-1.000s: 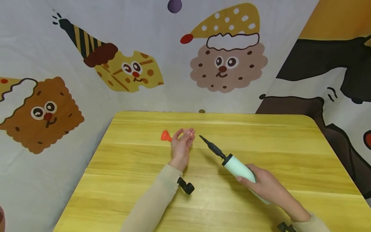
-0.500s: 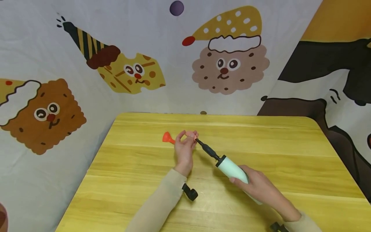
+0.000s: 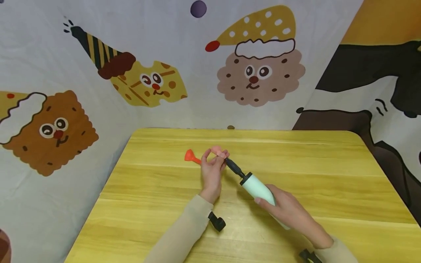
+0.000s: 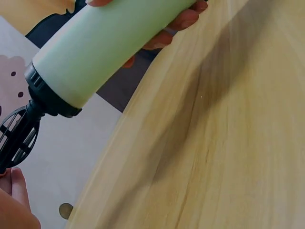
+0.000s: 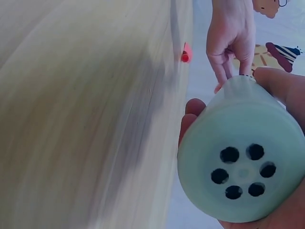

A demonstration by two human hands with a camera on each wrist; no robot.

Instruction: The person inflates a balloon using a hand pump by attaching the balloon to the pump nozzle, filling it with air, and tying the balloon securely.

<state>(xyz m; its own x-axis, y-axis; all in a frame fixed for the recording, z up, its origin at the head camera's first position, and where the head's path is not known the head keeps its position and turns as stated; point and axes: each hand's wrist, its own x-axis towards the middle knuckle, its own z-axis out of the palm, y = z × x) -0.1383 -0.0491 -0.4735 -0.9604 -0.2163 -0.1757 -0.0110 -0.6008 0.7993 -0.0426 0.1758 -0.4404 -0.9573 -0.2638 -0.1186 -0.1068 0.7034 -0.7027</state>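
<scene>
My left hand [image 3: 211,177] pinches a small, limp pink balloon [image 3: 216,149] above the far half of the table in the head view. My right hand [image 3: 291,210] grips the pale green barrel of a balloon pump [image 3: 258,188], fingers wrapped round it. The pump's black nozzle [image 3: 234,167] slants up and left to the left fingertips, where its tip is hidden. In the left wrist view the ribbed black nozzle [image 4: 19,136] meets the left fingers at the edge. The right wrist view shows the pump's holed end [image 5: 243,174].
An orange-red piece [image 3: 190,155] with a flared end and thin stem lies on the wooden table [image 3: 148,204], left of the left hand. Behind the table hangs a white cloth [image 3: 200,73] printed with cartoon biscuits. Black camera mounts [image 3: 217,221] sit on both wrists.
The right hand has brought the pump left, and its nozzle has gone from apart to meeting the balloon at the left fingertips. The left hand has shifted slightly right.
</scene>
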